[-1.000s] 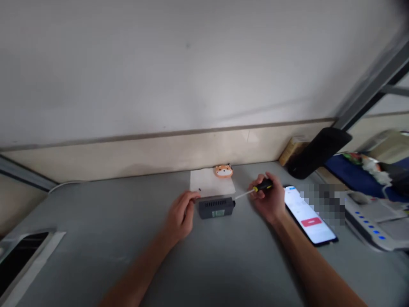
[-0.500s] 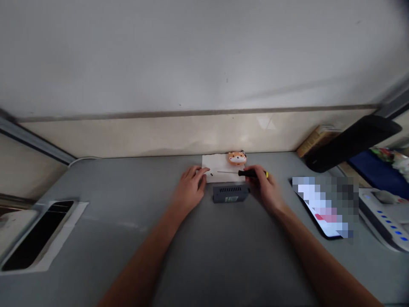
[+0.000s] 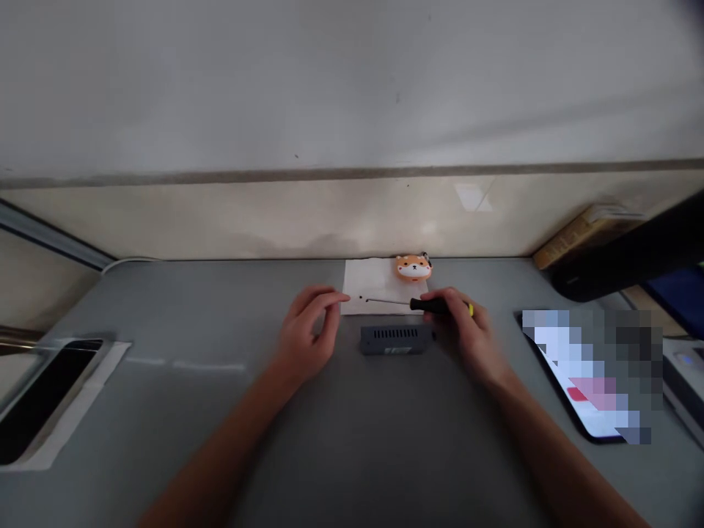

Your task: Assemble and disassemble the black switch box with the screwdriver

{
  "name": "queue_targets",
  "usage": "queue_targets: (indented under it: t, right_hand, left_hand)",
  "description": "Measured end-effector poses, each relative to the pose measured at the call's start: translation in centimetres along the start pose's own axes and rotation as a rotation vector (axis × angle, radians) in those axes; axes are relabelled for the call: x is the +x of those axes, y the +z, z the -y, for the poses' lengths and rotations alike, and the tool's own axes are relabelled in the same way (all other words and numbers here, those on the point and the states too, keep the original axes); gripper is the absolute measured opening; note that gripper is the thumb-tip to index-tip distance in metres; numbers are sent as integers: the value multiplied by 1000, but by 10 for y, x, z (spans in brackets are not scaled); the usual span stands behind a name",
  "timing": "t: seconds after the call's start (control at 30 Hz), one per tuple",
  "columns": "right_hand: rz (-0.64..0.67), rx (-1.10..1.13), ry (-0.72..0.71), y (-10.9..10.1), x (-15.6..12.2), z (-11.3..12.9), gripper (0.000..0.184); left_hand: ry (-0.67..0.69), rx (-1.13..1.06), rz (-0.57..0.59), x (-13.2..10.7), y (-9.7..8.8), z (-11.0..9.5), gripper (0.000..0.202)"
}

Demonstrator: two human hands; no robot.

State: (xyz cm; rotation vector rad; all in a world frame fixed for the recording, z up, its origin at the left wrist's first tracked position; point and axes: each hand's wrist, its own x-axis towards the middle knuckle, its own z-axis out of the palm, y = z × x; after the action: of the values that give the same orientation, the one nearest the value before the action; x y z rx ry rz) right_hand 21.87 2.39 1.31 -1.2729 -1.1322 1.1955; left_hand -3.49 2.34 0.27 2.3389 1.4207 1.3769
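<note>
A small dark grey box with vent slots (image 3: 394, 340) lies on the grey table (image 3: 352, 440). Behind it a white paper sheet (image 3: 374, 282) carries a tiny dark screw (image 3: 361, 298) and an orange animal figurine (image 3: 413, 268). My right hand (image 3: 467, 334) grips a screwdriver (image 3: 429, 304) by its black and yellow handle, the thin shaft lying over the paper with its tip near the screw. My left hand (image 3: 308, 330) hovers left of the box, fingers loosely curled and apart, fingertips at the paper's left edge, holding nothing.
A lit phone (image 3: 583, 374) lies at the right. A black lamp head (image 3: 632, 257) and a book (image 3: 583, 231) stand at the back right. A white device with blue lights (image 3: 685, 367) is at the far right. A dark slot in a frame (image 3: 38, 396) lies at the left.
My right hand brought the screwdriver from the box's right end up over the paper, tip toward the screw. My left hand left the box and drew slightly left. The view shifted.
</note>
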Motion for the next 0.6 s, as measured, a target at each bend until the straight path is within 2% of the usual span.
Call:
queue_targets:
  t: [0.07, 0.13, 0.23, 0.3, 0.37, 0.47, 0.6]
  right_hand:
    - [-55, 83, 14, -2, 1, 2, 41]
    - [-111, 164, 6, -4, 1, 6, 36]
    - [-178, 257, 20, -8, 2, 14, 30]
    - [-214, 296, 27, -12, 3, 18, 26]
    - [-246, 331, 8, -16, 4, 20, 23]
    - [-283, 371, -38, -20, 6, 21, 20]
    - [-280, 351, -41, -21, 8, 21, 20]
  left_hand:
    - [34, -64, 51, -1, -8, -13, 21]
    - [120, -111, 155, -3, -11, -23, 25]
    - [157, -185, 256, -9, -7, -30, 25]
    - [94, -258, 251, -12, -1, -29, 16]
    - [-31, -343, 234, -13, 4, -26, 8]
    - [-231, -447, 276, -12, 8, -24, 13]
    - [-311, -453, 367, -9, 7, -25, 17]
